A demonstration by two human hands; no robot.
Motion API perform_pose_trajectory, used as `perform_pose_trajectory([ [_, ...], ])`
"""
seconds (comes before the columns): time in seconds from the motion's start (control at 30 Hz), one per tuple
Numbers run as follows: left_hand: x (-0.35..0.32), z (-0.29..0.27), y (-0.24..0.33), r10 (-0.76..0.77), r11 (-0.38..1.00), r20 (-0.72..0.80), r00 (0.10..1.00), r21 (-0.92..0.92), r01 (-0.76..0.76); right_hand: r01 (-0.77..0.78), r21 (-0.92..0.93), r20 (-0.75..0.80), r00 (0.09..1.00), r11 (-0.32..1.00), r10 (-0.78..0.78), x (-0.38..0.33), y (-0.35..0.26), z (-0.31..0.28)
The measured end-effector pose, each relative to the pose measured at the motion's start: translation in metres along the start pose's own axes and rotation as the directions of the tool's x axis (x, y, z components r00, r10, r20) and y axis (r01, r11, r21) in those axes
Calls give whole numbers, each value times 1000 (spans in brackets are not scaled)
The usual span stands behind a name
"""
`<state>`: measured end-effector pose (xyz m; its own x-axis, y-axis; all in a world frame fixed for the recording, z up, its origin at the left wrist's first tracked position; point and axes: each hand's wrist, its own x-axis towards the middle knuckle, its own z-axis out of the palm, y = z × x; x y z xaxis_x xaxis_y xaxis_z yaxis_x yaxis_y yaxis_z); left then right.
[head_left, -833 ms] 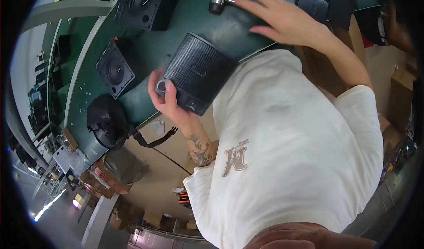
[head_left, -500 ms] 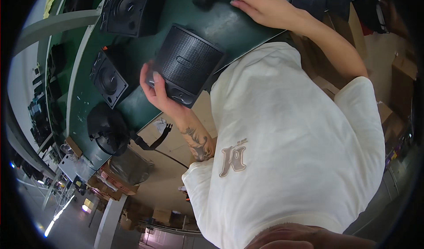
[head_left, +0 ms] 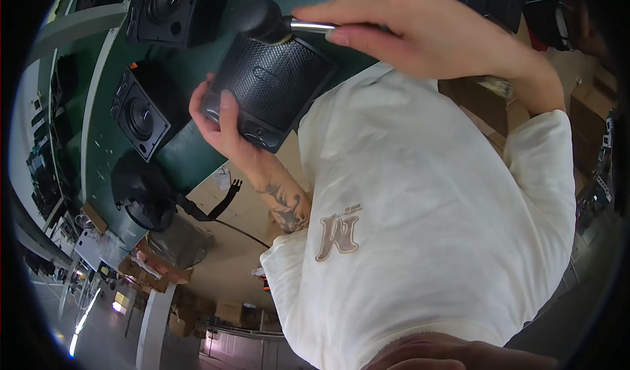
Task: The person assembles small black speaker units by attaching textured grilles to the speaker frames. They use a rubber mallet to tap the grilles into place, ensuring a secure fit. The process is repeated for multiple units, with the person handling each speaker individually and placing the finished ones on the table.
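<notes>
White short-sleeved T-shirt (head_left: pixel 433 199), brown chest emblem (head_left: pixel 338 237), dark tattoo (head_left: pixel 289 207) on left forearm (head_left: pixel 264 171)

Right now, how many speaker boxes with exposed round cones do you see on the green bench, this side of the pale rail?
2: the upper speaker box, at the picture's top left, and the lower speaker box, below it, left of the left hand. Others may be hidden.

Two speaker cabinets (head_left: pixel 140 112) stand on the bench (head_left: pixel 197 158) left of the held speaker (head_left: pixel 269 78).

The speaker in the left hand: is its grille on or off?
On: the mesh grille covers the front of the speaker in the left hand. Whether fully seated, I cannot tell.
</notes>
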<state>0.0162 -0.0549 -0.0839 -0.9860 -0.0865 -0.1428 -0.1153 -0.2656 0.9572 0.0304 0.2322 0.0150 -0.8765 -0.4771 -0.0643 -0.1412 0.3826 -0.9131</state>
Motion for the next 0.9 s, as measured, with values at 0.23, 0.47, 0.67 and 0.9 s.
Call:
perform_pose_trajectory([
  [0.23, -3, 5, 5, -37, 998, -17, 999, -52, 36, 91, 42, -138, 987, 995, -84, 5, -13, -1],
  [0.47, 2, -3, -4, 40, 999, -16, 999, 34, -40, 88, -20, -106, 990, 996, -90, 12, -2, -8],
  [0.67, -1, 1, 3, -25, 999, -23, 999, -28, 24, 52, -68, -72, 996, 996, -57, 8, 7, -3],
  [0.9, -1, -5, -3, -21, 984, -40, 999, -179, 14, -187, -126, -404, 906, 974, 122, -17, 24, -10],
])
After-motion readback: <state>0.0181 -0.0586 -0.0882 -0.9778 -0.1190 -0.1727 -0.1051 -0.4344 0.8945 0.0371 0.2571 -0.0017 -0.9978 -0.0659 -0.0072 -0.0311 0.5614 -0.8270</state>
